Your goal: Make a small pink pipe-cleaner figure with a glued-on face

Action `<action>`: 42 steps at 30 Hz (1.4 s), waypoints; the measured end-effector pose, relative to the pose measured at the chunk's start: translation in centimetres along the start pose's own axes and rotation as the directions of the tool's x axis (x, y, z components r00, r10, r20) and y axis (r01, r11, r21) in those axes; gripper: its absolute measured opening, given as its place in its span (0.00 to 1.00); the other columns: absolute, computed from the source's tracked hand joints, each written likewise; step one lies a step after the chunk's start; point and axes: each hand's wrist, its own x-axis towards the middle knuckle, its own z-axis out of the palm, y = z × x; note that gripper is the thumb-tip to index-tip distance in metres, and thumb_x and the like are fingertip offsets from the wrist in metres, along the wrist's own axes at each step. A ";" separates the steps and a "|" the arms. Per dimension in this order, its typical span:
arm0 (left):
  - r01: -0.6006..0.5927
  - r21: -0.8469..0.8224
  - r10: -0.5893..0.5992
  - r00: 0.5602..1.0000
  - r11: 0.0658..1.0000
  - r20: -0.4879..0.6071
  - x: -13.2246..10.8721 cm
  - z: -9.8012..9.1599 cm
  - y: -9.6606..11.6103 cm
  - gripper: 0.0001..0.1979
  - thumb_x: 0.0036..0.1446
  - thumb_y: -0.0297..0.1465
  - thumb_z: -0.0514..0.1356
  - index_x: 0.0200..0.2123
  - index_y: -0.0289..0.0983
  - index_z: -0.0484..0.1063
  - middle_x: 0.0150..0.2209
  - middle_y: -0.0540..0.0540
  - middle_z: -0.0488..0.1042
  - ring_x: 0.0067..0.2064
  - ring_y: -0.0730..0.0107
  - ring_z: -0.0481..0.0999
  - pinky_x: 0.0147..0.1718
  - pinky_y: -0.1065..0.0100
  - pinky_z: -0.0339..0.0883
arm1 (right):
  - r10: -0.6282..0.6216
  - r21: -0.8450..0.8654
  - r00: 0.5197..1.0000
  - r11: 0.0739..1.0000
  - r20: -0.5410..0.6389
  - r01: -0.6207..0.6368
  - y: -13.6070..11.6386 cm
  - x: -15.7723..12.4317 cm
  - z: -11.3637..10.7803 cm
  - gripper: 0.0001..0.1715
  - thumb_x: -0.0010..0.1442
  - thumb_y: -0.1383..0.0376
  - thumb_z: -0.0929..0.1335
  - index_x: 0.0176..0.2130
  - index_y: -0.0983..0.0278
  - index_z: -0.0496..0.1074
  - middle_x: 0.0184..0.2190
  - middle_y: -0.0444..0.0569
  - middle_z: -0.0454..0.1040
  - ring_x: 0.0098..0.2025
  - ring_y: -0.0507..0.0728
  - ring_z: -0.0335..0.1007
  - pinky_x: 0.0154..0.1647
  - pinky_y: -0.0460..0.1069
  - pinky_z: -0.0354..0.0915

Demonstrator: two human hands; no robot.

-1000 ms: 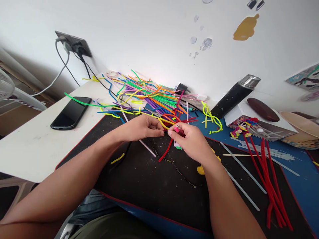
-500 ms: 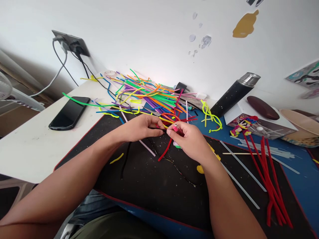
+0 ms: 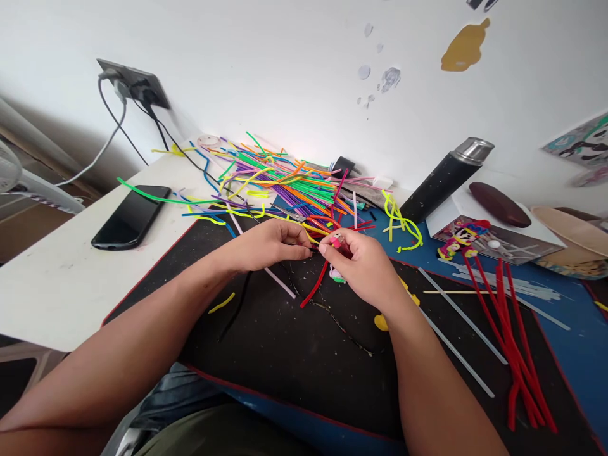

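Pink bit [image 3: 335, 241], frame centre: too small to identify. Left edge crops the fan [image 3: 42, 190], right edge the poster [image 3: 582, 142].

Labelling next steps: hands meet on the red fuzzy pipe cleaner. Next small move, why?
Probably a twist by the right hand at the top of the red fuzzy pipe cleaner, left hand steadying: both grips pinch there beside a small pink piece, its tail free.

A plain white wall [image 3: 285, 63] rises behind the bench [image 3: 57, 278], under soft, even light. A dark socket plate [image 3: 133, 82] sits on it at the left. A yellow-brown patch [image 3: 463, 45] and grey smudges [image 3: 389, 79] mark it at the upper right. A red-edged black mat [image 3: 266, 354] partly covers the white bench. A white fan [image 3: 14, 174] stands beyond its left end.
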 end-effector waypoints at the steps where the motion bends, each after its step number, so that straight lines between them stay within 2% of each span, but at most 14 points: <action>1: 0.006 0.005 -0.006 1.000 1.000 -0.002 0.0 0.0 0.0 0.11 0.53 0.38 0.68 0.34 0.36 0.78 0.32 0.50 0.78 0.35 0.67 0.75 0.38 0.67 0.67 | 0.001 -0.003 1.000 1.000 0.001 -0.001 0.0 0.0 0.0 0.12 0.65 0.54 0.69 0.38 0.60 0.76 0.28 0.43 0.73 0.26 0.54 0.64 0.29 0.49 0.60; 6: 0.036 0.040 -0.036 0.999 0.999 -0.014 0.0 0.0 0.1 0.11 0.52 0.38 0.67 0.32 0.36 0.78 0.29 0.51 0.76 0.32 0.70 0.71 0.34 0.69 0.63 | -0.010 -0.073 1.000 0.997 0.013 0.011 0.1 0.0 0.0 0.13 0.66 0.54 0.68 0.37 0.60 0.76 0.27 0.43 0.72 0.26 0.54 0.64 0.27 0.49 0.58; 10: 0.081 0.028 -0.081 0.997 0.996 -0.003 -0.1 0.1 0.2 0.11 0.54 0.39 0.67 0.31 0.36 0.78 0.24 0.53 0.69 0.26 0.74 0.62 0.26 0.70 0.54 | -0.008 -0.095 1.000 0.995 0.026 0.010 0.1 0.0 0.1 0.13 0.67 0.54 0.68 0.38 0.60 0.76 0.27 0.43 0.72 0.26 0.54 0.65 0.27 0.49 0.57; 15: 0.122 -0.009 -0.122 0.992 0.992 0.008 -0.1 0.2 0.2 0.12 0.54 0.39 0.68 0.29 0.36 0.76 0.22 0.55 0.62 0.23 0.76 0.56 0.22 0.70 0.47 | -0.019 -0.110 0.999 0.994 0.043 0.023 0.3 0.0 0.2 0.13 0.67 0.54 0.67 0.38 0.60 0.76 0.26 0.43 0.72 0.27 0.55 0.66 0.26 0.49 0.56; 20: 0.167 -0.076 -0.167 0.986 0.983 0.005 -0.2 0.2 0.4 0.12 0.51 0.39 0.69 0.30 0.37 0.76 0.21 0.56 0.62 0.21 0.77 0.55 0.20 0.70 0.44 | -0.016 -0.107 0.999 0.994 0.041 0.021 0.3 -0.1 0.2 0.14 0.67 0.53 0.68 0.37 0.60 0.76 0.26 0.43 0.71 0.27 0.55 0.65 0.26 0.49 0.56; 29: 0.164 -0.099 -0.165 0.986 0.981 -0.001 -0.2 0.2 0.5 0.11 0.52 0.39 0.69 0.29 0.36 0.76 0.21 0.56 0.62 0.21 0.77 0.54 0.20 0.70 0.44 | -0.021 -0.120 0.999 0.992 0.034 0.024 0.2 0.0 0.2 0.14 0.67 0.54 0.67 0.37 0.60 0.75 0.26 0.43 0.71 0.27 0.55 0.63 0.26 0.50 0.55; 34: 0.139 -0.081 -0.137 0.990 0.987 0.030 -0.2 0.2 0.4 0.13 0.53 0.40 0.69 0.31 0.36 0.76 0.22 0.55 0.63 0.22 0.77 0.56 0.21 0.71 0.46 | -0.018 -0.095 0.999 0.995 0.026 0.020 -0.1 -0.1 0.2 0.12 0.66 0.56 0.67 0.35 0.60 0.74 0.27 0.43 0.72 0.27 0.54 0.63 0.27 0.49 0.57; 36: 0.103 -0.062 -0.101 0.994 0.993 0.035 -0.2 0.2 0.2 0.13 0.55 0.40 0.68 0.34 0.36 0.77 0.25 0.54 0.68 0.24 0.76 0.60 0.23 0.71 0.51 | -0.005 -0.069 1.000 0.998 0.030 0.007 -0.2 -0.1 0.1 0.11 0.65 0.57 0.67 0.34 0.60 0.73 0.27 0.43 0.72 0.27 0.54 0.63 0.27 0.49 0.58; 39: 0.022 -0.027 -0.022 1.000 0.999 0.009 0.0 0.2 -0.2 0.12 0.55 0.39 0.68 0.37 0.36 0.77 0.31 0.51 0.75 0.31 0.71 0.71 0.32 0.70 0.64 | 0.008 -0.047 1.000 0.999 0.027 -0.007 -0.3 -0.1 0.1 0.10 0.64 0.58 0.68 0.34 0.60 0.72 0.27 0.43 0.72 0.27 0.54 0.64 0.27 0.49 0.58; 42: -0.042 -0.013 0.042 0.999 0.999 0.002 0.2 0.3 -0.5 0.12 0.55 0.37 0.67 0.38 0.36 0.76 0.35 0.50 0.78 0.37 0.68 0.75 0.40 0.66 0.68 | 0.018 -0.038 1.000 0.999 0.019 -0.017 -0.2 -0.1 0.1 0.10 0.64 0.58 0.68 0.34 0.61 0.72 0.27 0.43 0.72 0.27 0.54 0.64 0.27 0.48 0.59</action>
